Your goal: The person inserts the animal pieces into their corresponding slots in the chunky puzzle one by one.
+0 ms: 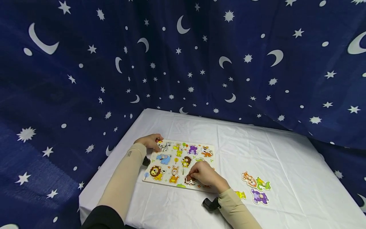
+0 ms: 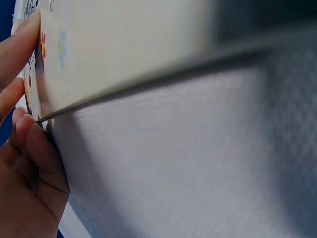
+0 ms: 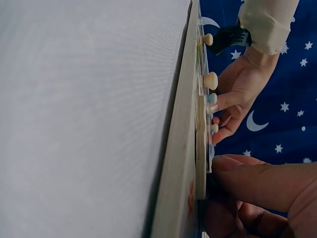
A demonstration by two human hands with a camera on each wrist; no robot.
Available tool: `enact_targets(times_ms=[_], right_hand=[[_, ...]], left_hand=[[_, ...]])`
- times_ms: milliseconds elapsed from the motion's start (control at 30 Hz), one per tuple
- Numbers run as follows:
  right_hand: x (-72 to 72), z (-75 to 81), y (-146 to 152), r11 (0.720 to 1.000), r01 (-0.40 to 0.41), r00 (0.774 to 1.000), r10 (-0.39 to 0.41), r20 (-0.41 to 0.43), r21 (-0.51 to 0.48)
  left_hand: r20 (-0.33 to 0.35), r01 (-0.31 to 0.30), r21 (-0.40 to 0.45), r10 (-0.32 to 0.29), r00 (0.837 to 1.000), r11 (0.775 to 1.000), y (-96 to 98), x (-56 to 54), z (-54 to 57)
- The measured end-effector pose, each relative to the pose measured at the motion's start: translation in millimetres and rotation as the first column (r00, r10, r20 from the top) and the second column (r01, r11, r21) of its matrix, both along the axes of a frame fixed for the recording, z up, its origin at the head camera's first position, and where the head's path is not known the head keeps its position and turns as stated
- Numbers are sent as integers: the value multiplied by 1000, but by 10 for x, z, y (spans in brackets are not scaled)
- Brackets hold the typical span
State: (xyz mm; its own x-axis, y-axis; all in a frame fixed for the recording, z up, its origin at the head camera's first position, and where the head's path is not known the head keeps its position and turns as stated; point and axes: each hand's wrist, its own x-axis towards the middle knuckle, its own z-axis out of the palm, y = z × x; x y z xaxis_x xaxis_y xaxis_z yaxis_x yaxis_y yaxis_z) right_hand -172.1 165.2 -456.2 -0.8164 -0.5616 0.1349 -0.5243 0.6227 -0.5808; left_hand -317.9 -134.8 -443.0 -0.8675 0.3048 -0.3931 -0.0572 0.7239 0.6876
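A wooden peg puzzle board [image 1: 167,168] printed with cartoon animals lies on the table. My left hand [image 1: 147,141] grips its far left corner; in the left wrist view the thumb rests on top and the other fingers [image 2: 42,148] curl at the edge. At the board's near side, my right hand [image 1: 206,174] pinches a brown animal puzzle piece [image 1: 189,180], partly hidden by the fingers. The right wrist view shows thumb and fingertips low over the board, with wooden knobs [image 3: 210,81] standing up beyond them. A lion piece [image 1: 156,172] and a kangaroo [image 1: 173,175] lie left of this hand.
Right of the board lie loose pieces: an orange animal [image 1: 249,179], a green one [image 1: 263,183], a purple one [image 1: 259,196] and a yellow one [image 1: 240,194] partly behind my right sleeve. A white cloth [image 1: 286,159] covers the table; a dark blue starry curtain [image 1: 171,63] hangs behind.
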Motion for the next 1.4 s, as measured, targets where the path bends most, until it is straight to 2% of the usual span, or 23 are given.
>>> enact_targets(times_ms=[433, 633, 800, 1133, 1400], right_hand=[[12, -23, -47, 1000, 24, 1000, -24, 14, 16], [43, 0, -85, 1000, 19, 998, -20, 52, 2], [39, -14, -70, 1000, 25, 999, -25, 38, 13], [-29, -26, 18, 998, 65, 998, -65, 4, 4], [-82, 56, 106, 997, 76, 997, -76, -17, -28]], left_hand=[[10, -5, 11, 5, 1000, 1000, -4, -31, -35], [29, -17, 2, 17, 999, 1000, -13, -30, -56], [32, -18, 5, 18, 999, 1000, -11, -10, -40], [-5, 7, 1, -7, 1000, 1000, 13, -8, -8], [-7, 20, -3, -20, 1000, 1000, 8, -3, 20]])
